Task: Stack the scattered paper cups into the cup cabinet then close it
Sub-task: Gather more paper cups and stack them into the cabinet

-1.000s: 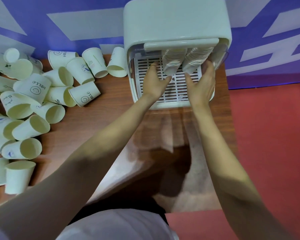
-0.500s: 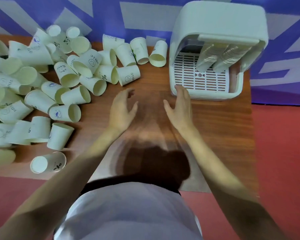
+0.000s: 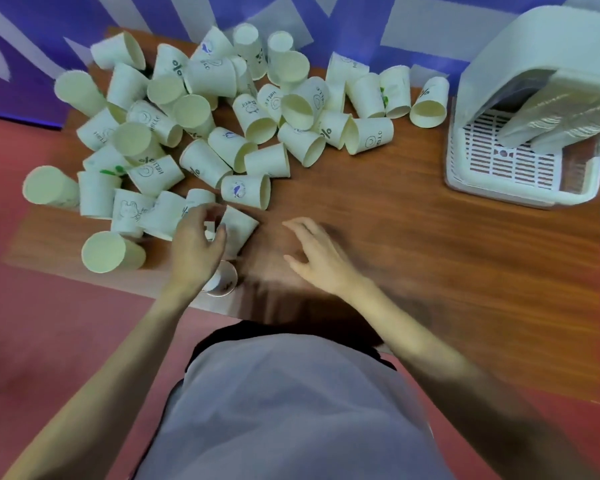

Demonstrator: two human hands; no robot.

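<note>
Several pale paper cups [image 3: 201,109] lie scattered over the left half of the wooden table [image 3: 395,237]. My left hand [image 3: 196,247] curls its fingers and thumb round the end of one tipped cup [image 3: 239,228] at the near edge of the pile. Another small cup [image 3: 224,282] stands just under that wrist. My right hand [image 3: 317,256] hovers over bare wood with fingers spread, holding nothing. The white cup cabinet [image 3: 520,60] stands open at the far right, with leaning stacks of cups [image 3: 555,116] over its slotted tray [image 3: 506,164].
A blue and white wall [image 3: 413,26] runs behind the table. Red floor [image 3: 32,323] lies to the left and near side. Bare wood separates the pile from the cabinet. The table's near edge passes just below my hands.
Both hands left the cabinet and swung left across the table. My left hand has reached the cup pile and closed on a cup; the view has turned left too.
</note>
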